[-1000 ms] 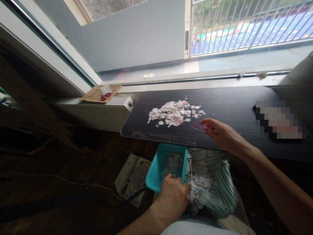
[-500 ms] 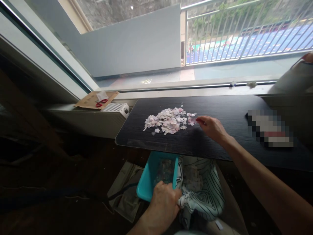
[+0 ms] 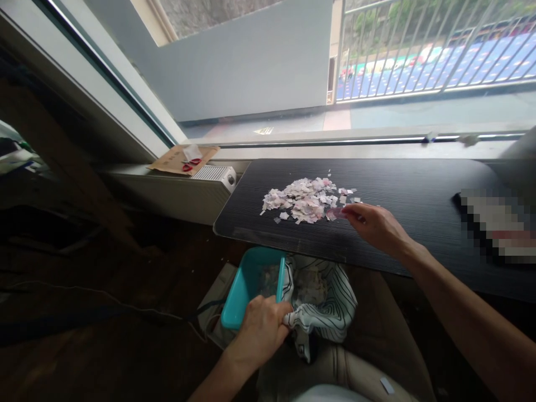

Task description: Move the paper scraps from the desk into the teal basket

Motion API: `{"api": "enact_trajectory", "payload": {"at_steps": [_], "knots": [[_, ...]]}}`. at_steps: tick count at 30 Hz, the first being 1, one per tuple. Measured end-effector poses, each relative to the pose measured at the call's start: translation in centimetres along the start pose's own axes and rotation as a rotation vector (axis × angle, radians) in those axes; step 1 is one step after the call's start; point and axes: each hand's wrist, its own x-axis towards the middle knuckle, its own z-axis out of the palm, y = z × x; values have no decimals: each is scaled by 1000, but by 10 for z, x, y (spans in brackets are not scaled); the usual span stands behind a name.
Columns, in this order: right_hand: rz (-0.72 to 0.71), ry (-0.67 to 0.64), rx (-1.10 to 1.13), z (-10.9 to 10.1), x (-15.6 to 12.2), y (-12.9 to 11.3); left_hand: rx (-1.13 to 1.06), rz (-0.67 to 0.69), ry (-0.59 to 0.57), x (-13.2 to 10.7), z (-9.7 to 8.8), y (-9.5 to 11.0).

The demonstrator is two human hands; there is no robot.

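Observation:
A heap of small pink and white paper scraps (image 3: pixel 307 201) lies on the black tabletop (image 3: pixel 402 190). My right hand (image 3: pixel 374 226) rests on the table at the heap's right edge, fingers pinched on a small pink card (image 3: pixel 337 213) that touches the scraps. Below the table's front edge, my left hand (image 3: pixel 262 329) grips the near rim of a teal plastic tray (image 3: pixel 243 290) with scraps inside. Beside the tray on my lap lies a black-and-white striped cloth (image 3: pixel 322 304) that also holds scraps.
A white heater (image 3: pixel 215 174) stands left of the table, with a brown cardboard sheet and red scissors (image 3: pixel 190 163) behind it. A large window with a railing runs along the back. A blurred object (image 3: pixel 500 226) sits at the table's right. Cables cross the dark floor.
My right hand went to the heap's right edge with the pink card and stays there. The left hand keeps its grip on the teal tray. The view has shifted.

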Motion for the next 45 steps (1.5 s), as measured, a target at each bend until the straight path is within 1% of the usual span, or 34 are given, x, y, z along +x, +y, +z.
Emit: {"api": "enact_trajectory", "payload": {"at_steps": [5,8,10,13,18,21,24,27,30,33,36,40,45], "knots": [[6,23,-10,-1,-4,2,1,3,14,1,-4,-3],[24,41,-7,-2,-8,9,7,39,6,3,-6,2],[50,33,-8,-4,-12,14,9,95,3,5,-7,10],[87,1,-13,-10,-17,19,-9,227,5,10,-6,28],[104,20,16,-18,-23,20,5,405,-24,19,-7,59],[77,4,51,-16,-23,18,44,469,-40,24,-10,72],[57,-2,72,-11,-19,17,58,479,-56,28,-13,78],[47,13,72,-7,-13,17,37,458,-62,29,-14,76],[9,-10,38,-6,-11,16,15,421,-47,26,-14,67],[-17,-45,-7,-10,-14,13,-6,369,-29,24,-10,55],[-8,-53,-23,-15,-16,10,-23,325,-3,23,-6,47],[-17,-21,-30,-13,-10,12,-15,314,1,24,-5,43],[-41,-51,-29,-10,-10,14,9,288,-23,24,-10,39]]}}
